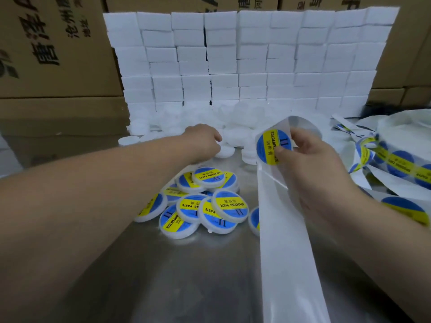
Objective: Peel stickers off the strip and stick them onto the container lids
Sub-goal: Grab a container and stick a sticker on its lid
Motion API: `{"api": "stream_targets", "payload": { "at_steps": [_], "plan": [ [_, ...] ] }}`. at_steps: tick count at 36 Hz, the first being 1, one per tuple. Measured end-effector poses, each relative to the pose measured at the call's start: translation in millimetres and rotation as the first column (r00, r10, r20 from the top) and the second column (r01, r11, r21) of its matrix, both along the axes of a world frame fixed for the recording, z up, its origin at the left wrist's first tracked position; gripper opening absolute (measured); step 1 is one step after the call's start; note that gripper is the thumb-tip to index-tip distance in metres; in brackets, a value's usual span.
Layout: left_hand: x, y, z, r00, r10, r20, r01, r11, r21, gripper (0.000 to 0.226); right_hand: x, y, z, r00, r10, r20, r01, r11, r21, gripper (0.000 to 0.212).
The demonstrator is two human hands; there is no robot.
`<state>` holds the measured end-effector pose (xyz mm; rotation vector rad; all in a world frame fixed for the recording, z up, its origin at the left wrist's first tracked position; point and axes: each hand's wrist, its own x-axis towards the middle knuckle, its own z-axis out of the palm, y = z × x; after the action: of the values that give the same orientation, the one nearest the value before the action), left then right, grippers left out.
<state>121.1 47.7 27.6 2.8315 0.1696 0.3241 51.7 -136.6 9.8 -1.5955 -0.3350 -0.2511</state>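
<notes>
pinched a thin, limp, likely tacky sticker (271, 145) by its edge in the right hand (310, 159) at the fold of the slick strip (286, 241), and reached the left hand (203, 139) onto light plain lids (225, 152), grip there impossible to tell.

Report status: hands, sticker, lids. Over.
Left hand down on blank lids, grip hidden. Right hand pinches sticker at bend of strip. Labelled lids piled between the arms, nothing blocking.
</notes>
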Motion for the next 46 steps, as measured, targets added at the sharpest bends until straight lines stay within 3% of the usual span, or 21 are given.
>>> {"api": "stream_targets", "payload": {
  "at_steps": [4,7,13,17,24,27,29,33,36,39,44,46],
  "plan": [
    [21.5,-4.1,-10.2,0.991,0.027,-0.134,0.009,0.965,0.263,0.041,-0.9,-1.5,0.5,0.995,0.085,-0.045,-0.086,0.996,-0.021,0.058],
    [34.2,-5.1,-16.8,0.985,0.084,-0.153,-0.021,0.926,0.378,0.046,-0.2,-2.3,-2.0,0.994,0.083,-0.072,-0.088,0.993,-0.076,0.074],
    [35.4,-3.5,-12.7,0.999,-0.001,-0.053,0.028,0.864,0.503,0.032,2.5,-1.1,-6.4,0.993,0.098,-0.071,-0.105,0.989,-0.102,0.074],
    [30.3,-7.6,-8.5,0.988,-0.108,0.110,0.039,0.866,0.499,0.026,5.7,0.3,-8.3,0.993,0.083,-0.083,-0.091,0.991,-0.098,0.048],
    [16.0,-2.8,0.5,0.955,-0.004,0.296,-0.061,0.976,0.211,0.026,4.6,2.5,-7.9,0.993,0.076,-0.086,-0.080,0.995,-0.054,0.031],
    [5.1,-0.2,8.6,0.896,0.115,0.428,-0.075,0.991,-0.109,0.014,3.4,2.5,-7.6,0.993,0.077,-0.092,-0.081,0.996,-0.040,0.026],
    [-6.7,-2.2,16.2,0.866,0.239,0.439,-0.039,0.907,-0.418,0.006,2.2,2.8,-6.4,0.993,0.068,-0.096,-0.072,0.997,-0.038,0.024],
    [-42.5,-17.2,30.2,0.876,0.337,0.344,0.110,0.555,-0.825,0.020,-2.2,5.5,-4.4,0.998,0.032,-0.057,-0.037,0.995,-0.088,0.019],
    [-76.2,-24.5,31.4,0.891,0.324,0.319,0.171,0.411,-0.895,0.033,-4.2,7.5,-3.4,0.999,0.001,-0.035,-0.006,0.990,-0.138,0.014],
    [-104.6,-30.0,20.3,0.901,0.311,0.304,0.180,0.371,-0.911,0.033,-4.2,7.3,-2.0,1.000,0.012,-0.017,-0.015,0.983,-0.184,0.014],
    [-127.9,-36.2,7.4,0.884,0.343,0.317,0.131,0.470,-0.873,0.040,-3.6,5.3,-4.6,0.997,0.072,-0.016,-0.074,0.982,-0.174,0.019],
    [-131.2,-36.3,7.3,0.871,0.300,0.390,0.158,0.581,-0.799,0.041,-3.1,5.2,-5.7,0.997,0.075,-0.004,-0.075,0.979,-0.189,0.024]
  ]
}}
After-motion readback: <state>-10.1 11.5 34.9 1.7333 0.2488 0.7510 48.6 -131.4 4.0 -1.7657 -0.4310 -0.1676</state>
